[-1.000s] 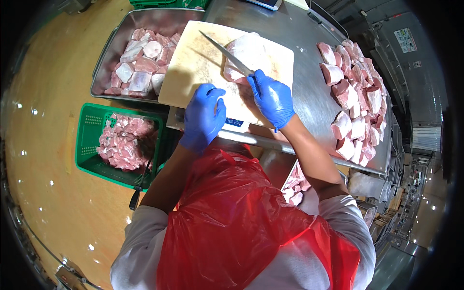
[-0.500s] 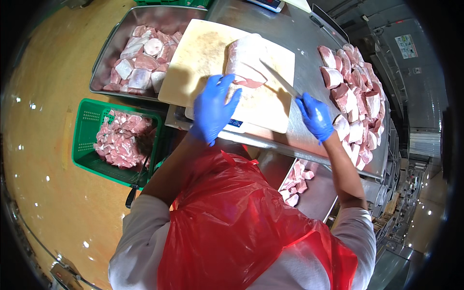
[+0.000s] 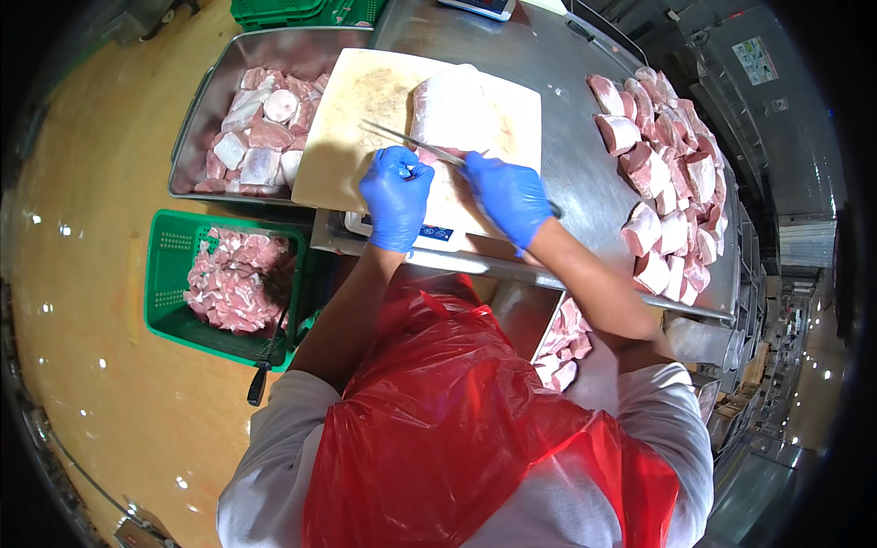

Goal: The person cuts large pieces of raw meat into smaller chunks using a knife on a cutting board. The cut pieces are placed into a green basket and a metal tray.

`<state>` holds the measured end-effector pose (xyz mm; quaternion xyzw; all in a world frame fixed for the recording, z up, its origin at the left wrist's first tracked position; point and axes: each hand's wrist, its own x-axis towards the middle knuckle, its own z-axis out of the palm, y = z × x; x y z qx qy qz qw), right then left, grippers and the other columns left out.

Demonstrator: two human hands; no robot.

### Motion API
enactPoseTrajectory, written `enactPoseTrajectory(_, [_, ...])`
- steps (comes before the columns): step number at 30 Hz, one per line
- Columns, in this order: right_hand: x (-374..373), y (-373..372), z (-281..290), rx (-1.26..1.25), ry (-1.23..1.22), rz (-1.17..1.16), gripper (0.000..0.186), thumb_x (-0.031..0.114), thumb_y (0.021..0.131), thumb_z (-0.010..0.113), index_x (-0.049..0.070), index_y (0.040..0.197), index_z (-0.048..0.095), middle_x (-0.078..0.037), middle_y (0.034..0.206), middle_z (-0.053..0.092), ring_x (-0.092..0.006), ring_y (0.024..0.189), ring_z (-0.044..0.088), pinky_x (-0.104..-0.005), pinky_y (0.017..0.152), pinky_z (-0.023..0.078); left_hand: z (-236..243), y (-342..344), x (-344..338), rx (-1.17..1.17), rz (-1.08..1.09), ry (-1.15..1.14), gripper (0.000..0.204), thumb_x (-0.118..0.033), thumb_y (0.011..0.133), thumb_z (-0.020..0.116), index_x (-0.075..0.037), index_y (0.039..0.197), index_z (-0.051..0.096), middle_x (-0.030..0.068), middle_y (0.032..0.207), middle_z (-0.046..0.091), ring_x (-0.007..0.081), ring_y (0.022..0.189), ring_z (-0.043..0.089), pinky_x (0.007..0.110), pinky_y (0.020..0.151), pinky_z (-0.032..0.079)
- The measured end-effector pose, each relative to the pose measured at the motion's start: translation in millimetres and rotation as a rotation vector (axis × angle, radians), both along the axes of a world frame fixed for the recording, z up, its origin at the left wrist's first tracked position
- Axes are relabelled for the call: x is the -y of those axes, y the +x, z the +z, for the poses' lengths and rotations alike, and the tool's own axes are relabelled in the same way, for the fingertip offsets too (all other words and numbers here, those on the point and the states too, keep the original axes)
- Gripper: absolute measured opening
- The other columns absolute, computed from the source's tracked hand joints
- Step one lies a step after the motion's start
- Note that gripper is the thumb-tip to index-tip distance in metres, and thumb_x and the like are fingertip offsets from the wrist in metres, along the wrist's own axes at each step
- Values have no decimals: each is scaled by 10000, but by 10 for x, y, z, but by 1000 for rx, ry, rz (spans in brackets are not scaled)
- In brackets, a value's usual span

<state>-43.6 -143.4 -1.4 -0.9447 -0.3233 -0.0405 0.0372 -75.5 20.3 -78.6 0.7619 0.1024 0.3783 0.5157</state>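
Note:
My right hand (image 3: pixel 508 195), in a blue glove, grips a long knife (image 3: pixel 411 142). The blade points left across the front of a large pale block of raw meat (image 3: pixel 452 105), which lies on a cream cutting board (image 3: pixel 352 100). Beside the blade, my left hand (image 3: pixel 396 201), gloved in blue too, has its fingers curled in at the block's front left edge. Whatever those fingers may hold is hidden. A pinkish cut edge of the meat shows just under the blade.
Left of the board stands a metal tub (image 3: pixel 206 137) of meat chunks; below it, a green crate (image 3: pixel 163 292) of trimmings. Many meat pieces (image 3: pixel 671 183) are heaped on the steel table (image 3: pixel 571 173) at right. A scale (image 3: pixel 434 233) shows at the board's front edge.
My right hand has swung left with the knife, from the board's right edge to the meat's front. My left hand's spread fingers have curled in.

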Motion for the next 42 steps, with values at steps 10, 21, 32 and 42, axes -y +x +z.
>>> enactPoseTrajectory(10, [1828, -193, 303, -166, 224, -197, 213, 245, 1028, 584, 39, 985, 621, -133, 780, 676, -226, 638, 664, -385, 566, 501, -747, -1386, -2138, -411, 541, 236, 241, -184, 801, 781, -8, 892, 646, 137, 867, 688, 273, 786, 664, 392, 736, 536])
enactPoseTrajectory(21, [641, -142, -55, -1207, 1599, -476, 345, 323, 1060, 521, -17, 1094, 571, -255, 1132, 667, -365, 979, 695, -501, 879, 574, 610, 870, -1306, -10, -610, 299, 351, -131, 985, 599, -38, 1323, 624, 83, 1258, 666, 178, 1092, 639, 310, 973, 504])
enactPoseTrajectory(32, [213, 229, -61, -1097, 1647, -419, 392, 333, 1069, 514, -45, 1123, 602, -158, 995, 677, -284, 962, 701, -424, 852, 609, 255, 1516, -652, -204, -601, 590, 351, -331, 984, 560, -22, 1110, 669, 175, 1145, 699, 348, 1072, 656, 422, 946, 496])
enactPoseTrajectory(42, [-25, -293, 334, -768, 771, -370, 379, 301, 1075, 506, -32, 935, 619, -107, 704, 677, -148, 621, 642, -308, 649, 530, 367, -429, -621, -56, -301, 123, 179, -56, 901, 645, -43, 1075, 684, 156, 925, 680, 309, 843, 694, 376, 750, 548])
